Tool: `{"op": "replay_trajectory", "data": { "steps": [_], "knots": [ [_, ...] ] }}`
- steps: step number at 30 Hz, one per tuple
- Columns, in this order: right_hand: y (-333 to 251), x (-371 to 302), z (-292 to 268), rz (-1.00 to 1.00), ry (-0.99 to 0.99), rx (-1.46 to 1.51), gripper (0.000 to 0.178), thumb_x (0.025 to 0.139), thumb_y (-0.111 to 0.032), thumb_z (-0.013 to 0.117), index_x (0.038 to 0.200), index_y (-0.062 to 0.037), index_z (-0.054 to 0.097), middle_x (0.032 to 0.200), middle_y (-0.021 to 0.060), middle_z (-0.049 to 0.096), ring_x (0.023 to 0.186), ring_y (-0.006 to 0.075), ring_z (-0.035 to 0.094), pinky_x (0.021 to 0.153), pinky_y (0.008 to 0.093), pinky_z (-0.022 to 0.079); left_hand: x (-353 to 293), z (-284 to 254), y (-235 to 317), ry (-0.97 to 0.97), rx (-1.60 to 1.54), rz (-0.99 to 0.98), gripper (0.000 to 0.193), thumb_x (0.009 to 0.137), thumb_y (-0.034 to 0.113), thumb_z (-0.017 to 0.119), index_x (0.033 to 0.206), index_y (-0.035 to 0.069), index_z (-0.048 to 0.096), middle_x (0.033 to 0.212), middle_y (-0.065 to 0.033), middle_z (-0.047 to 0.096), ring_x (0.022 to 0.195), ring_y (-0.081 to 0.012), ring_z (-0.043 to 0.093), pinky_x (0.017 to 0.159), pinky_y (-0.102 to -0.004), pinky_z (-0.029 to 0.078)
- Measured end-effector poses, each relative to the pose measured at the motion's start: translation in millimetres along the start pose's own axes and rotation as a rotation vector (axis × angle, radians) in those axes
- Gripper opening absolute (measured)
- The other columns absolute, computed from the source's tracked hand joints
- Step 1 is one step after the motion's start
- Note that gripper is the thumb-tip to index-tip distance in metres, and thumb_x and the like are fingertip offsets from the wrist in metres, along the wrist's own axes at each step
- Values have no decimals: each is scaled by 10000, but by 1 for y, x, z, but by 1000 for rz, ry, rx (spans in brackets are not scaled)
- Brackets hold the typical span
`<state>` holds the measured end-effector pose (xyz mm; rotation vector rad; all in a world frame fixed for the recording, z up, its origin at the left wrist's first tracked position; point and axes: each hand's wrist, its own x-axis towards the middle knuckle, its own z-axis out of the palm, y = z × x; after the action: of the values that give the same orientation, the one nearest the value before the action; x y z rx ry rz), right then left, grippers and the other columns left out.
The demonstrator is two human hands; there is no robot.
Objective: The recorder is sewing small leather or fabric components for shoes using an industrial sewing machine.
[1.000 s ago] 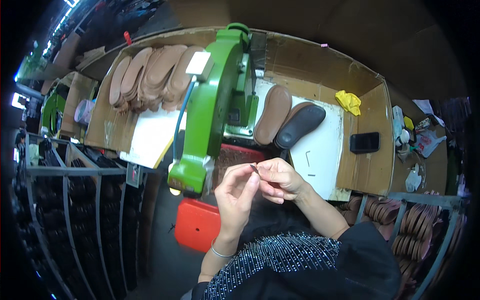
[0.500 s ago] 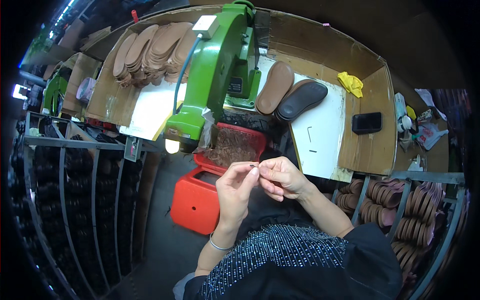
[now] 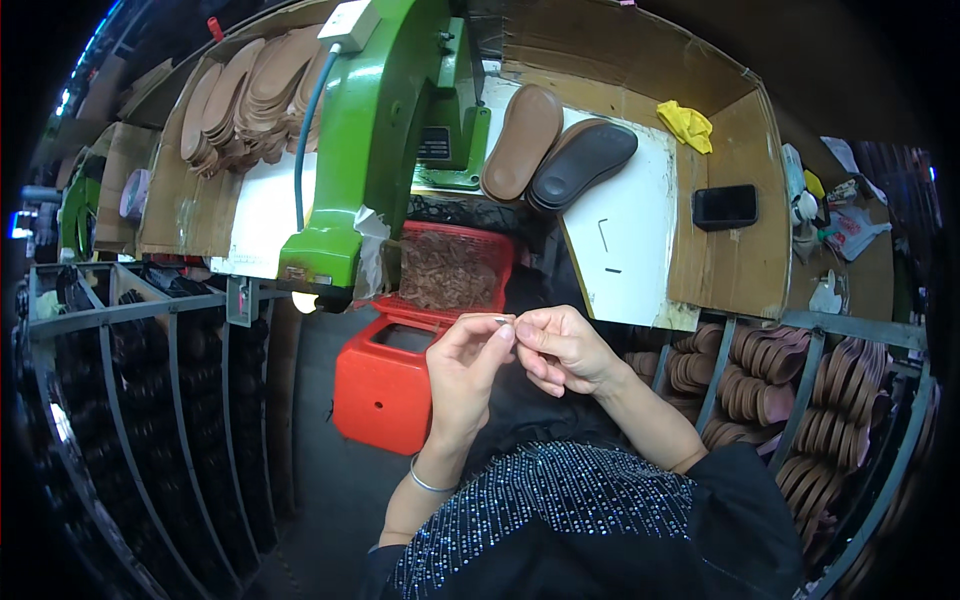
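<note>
My left hand and my right hand meet in front of my lap, fingertips touching. Between my left thumb and forefinger sits a tiny thin piece with a pale glint, too small to name. The right thumb and forefinger pinch at the same spot; whether they grip its other end is hidden. Beyond the hands stands a green machine with a lit lamp under its head. Brown insoles and dark insoles lie on the white tabletop, near a hex key and a short dark bar.
Below the machine, a red basket holds brown scraps, beside a red stool. Stacked insoles stand at the far left. A phone and yellow cloth lie at right. Metal racks flank me, the right one with insoles.
The view has shifted, so the machine and table sit higher and further left. Both hands stay pinched together; the tiny piece looked dark before and now shows a pale glint.
</note>
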<state>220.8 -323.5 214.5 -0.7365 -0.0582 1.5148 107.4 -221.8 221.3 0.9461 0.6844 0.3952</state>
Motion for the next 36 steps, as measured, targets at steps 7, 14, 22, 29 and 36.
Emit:
{"op": "replay_trajectory", "data": {
  "steps": [7,14,22,29,36],
  "knots": [
    [2,-1,-3,-53,41,-25,272,937,-208,467,845,35,549,556,35,524,362,47,420,332,186,378,8,-1,1,-44,-1,-45,141,813,-9,611,953,-27,603,934,-70,618,811,-102,585,673,-205,483],
    [0,-2,2,-87,84,-48,261,934,-205,475,902,38,564,555,42,530,363,50,426,332,182,376,9,-1,7,-81,-128,-154,327,801,-33,614,1118,-64,538,945,-113,616,852,-134,594,778,-253,497],
    [1,3,4,-72,91,-85,255,934,-194,474,941,41,572,544,53,538,360,59,441,329,179,376,9,-9,5,-90,-149,-143,323,802,-33,615,1115,-62,544,948,-113,619,841,-130,595,772,-247,494],
    [3,7,5,-46,86,-83,254,936,-184,467,975,43,573,547,52,536,363,58,444,331,181,382,9,-14,4,-67,-154,-147,307,805,-22,617,1102,-65,552,945,-121,624,828,-132,600,757,-248,502],
    [3,8,8,-30,108,-118,237,944,-153,438,971,56,546,566,71,528,362,69,417,333,202,392,8,-15,3,-55,-168,-138,293,807,-21,615,1090,-65,559,937,-125,627,816,-134,605,742,-250,512]
  ]
}}
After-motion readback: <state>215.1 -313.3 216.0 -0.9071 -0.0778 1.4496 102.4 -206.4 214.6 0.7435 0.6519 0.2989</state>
